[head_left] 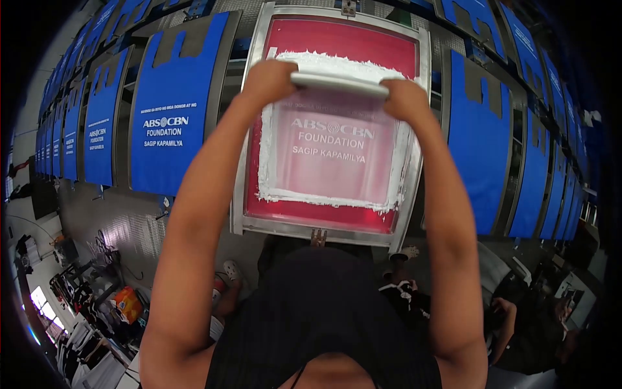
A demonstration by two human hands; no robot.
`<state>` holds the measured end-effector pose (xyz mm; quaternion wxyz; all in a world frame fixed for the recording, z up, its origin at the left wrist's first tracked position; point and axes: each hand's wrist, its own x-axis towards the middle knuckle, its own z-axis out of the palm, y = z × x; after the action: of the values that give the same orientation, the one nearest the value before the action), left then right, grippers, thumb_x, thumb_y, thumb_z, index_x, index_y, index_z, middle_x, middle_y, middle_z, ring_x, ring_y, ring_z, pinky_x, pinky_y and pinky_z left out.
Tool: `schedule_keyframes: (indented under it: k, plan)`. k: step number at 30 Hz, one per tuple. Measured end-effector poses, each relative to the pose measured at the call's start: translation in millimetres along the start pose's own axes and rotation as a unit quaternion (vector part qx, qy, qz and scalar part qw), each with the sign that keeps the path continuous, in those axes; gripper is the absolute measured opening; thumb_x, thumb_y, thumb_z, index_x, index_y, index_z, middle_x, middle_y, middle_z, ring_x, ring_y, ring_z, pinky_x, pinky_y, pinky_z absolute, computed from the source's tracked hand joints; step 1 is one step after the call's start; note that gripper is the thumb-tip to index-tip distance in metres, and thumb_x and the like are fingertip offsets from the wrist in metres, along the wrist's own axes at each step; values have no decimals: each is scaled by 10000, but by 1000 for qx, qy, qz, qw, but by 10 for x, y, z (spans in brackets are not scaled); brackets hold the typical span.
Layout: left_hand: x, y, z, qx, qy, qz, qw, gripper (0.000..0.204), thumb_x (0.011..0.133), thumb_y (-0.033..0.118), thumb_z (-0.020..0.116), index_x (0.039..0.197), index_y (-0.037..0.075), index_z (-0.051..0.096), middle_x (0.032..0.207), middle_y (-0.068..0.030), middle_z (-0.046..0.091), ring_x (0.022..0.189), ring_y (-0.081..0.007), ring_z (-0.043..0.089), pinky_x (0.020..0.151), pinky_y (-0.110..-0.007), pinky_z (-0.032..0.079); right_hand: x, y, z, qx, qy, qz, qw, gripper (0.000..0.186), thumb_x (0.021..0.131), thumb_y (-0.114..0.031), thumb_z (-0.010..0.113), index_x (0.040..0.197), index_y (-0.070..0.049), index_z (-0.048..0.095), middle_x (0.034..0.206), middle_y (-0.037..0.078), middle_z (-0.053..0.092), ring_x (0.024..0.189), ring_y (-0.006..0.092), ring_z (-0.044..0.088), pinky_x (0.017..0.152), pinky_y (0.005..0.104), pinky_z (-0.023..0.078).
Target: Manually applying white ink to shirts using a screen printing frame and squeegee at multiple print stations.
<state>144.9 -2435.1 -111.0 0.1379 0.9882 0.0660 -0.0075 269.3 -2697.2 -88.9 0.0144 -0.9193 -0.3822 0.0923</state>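
My left hand (pixel 271 83) and my right hand (pixel 407 100) are closed round the two ends of a long pale squeegee (pixel 337 83). It lies across the upper part of a printing screen, slightly blurred. The screen has a silver metal frame (pixel 285 227) and a red mesh border (pixel 340 35). Thick white ink (pixel 324 197) rings the middle in a ragged band, with more in front of the squeegee. White lettering and an emblem show through the pinkish middle of the mesh. What lies under the screen is mostly hidden.
Blue pieces with handle cut-outs lie on boards in rows, a printed blue piece (pixel 172 162) to the left and a plain blue piece (pixel 479 142) to the right. Metal clamps (pixel 319 237) meet the frame's ends. Lower right, another person (pixel 531 324) sits near; an orange pack (pixel 126 303) is lower left.
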Motion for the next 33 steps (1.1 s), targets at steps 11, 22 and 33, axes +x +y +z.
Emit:
schedule_keyframes:
  k: [11,22,33]
  plan:
    - [-2497,682,353,-134,25,60,989,308,580,10,630,879,84,618,818,-83,616,733,-284,574,652,-400,476,-2490,-923,435,118,-53,9,992,382,564,4,600,933,-90,629,885,102,650,893,303,603,954,467,413]
    - [30,-98,4,-15,-3,1,1000,267,659,292,730,858,124,673,762,-137,656,763,-326,642,690,-430,511,112,-98,-141,-3,-67,6,998,273,656,-163,616,920,-143,686,887,113,675,882,315,635,756,432,506]
    - [-1665,632,-242,-359,-135,-173,907,298,842,284,626,994,27,627,881,-164,637,789,-270,607,711,-401,470,725,357,-473,24,-106,-39,993,469,601,-117,554,1054,-94,674,1006,191,655,953,347,625,843,396,501]
